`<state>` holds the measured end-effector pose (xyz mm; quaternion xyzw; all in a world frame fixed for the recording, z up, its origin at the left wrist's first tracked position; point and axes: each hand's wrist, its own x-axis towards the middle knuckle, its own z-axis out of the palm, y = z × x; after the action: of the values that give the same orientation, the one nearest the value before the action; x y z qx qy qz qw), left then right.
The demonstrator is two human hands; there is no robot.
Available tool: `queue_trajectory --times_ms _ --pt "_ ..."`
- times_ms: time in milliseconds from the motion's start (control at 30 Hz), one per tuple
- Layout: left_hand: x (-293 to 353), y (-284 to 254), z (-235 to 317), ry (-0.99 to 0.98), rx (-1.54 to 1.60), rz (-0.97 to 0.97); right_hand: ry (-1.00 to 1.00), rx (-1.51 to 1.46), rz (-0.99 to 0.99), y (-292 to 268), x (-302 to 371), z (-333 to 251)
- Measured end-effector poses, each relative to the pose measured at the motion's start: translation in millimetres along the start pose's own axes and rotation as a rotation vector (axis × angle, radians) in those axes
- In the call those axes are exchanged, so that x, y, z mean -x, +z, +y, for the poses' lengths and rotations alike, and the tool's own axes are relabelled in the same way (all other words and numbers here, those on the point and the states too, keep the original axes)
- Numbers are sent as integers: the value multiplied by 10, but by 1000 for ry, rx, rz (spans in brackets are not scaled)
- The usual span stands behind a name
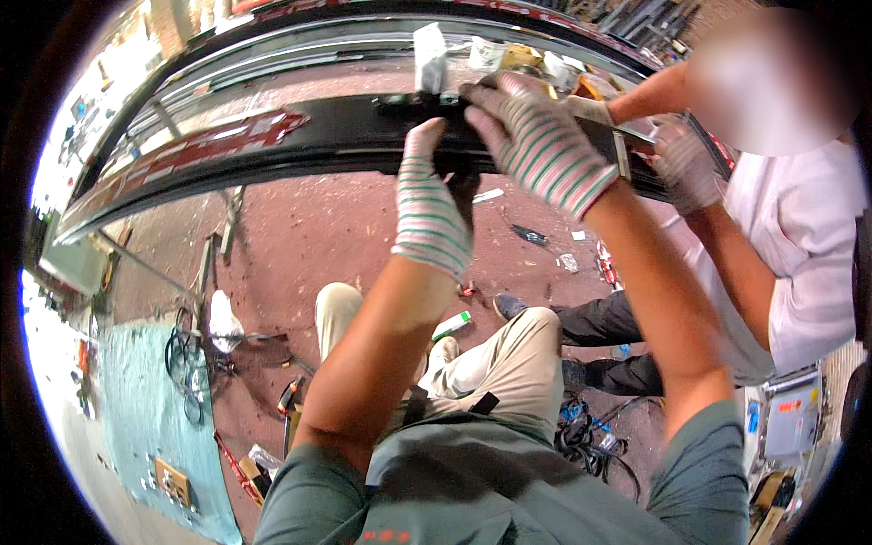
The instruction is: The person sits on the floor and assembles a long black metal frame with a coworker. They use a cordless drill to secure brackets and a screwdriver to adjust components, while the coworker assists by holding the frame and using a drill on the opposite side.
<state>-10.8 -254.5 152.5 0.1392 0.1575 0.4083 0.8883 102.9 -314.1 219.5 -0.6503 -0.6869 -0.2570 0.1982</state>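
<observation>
A long black metal beam (354, 127) runs across in front of me, with red-and-white film on its left part. My left hand (431, 213), in a striped glove, grips the beam's near edge, its thumb up against the face. Those fingers are mostly hidden below. My right hand (549, 145), gloved alike, bends over the beam's top, thumb and fingertips drawn together beside a small dark fitting (427, 102). Whatever lies between those fingertips is too small to make out. A white wrapped block (431, 54) stands just behind the fitting.
At right a co-worker's gloved hand (686, 163) is at the same beam. Behind lie more long metal profiles (300, 45) and bags and boxes (522, 56). On the reddish floor (300, 236) are cables (590, 436), a green-and-white tube (451, 324) and a teal sheet (154, 391).
</observation>
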Motion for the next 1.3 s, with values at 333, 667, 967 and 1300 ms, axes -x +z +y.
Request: queue_trajectory --times_ms 333,667,967,1300 --pt "-18 356 -8 -73 42 56 114 170 168 7 370 -389" --pt "-40 389 -31 -8 -305 192 -33 -46 400 -1067 762 166" --pt "-33 400 -15 -8 -286 206 42 49 317 -1341 1306 670" --pt "-51 333 0 -44 -220 180 152 56 -59 -1225 1043 600"
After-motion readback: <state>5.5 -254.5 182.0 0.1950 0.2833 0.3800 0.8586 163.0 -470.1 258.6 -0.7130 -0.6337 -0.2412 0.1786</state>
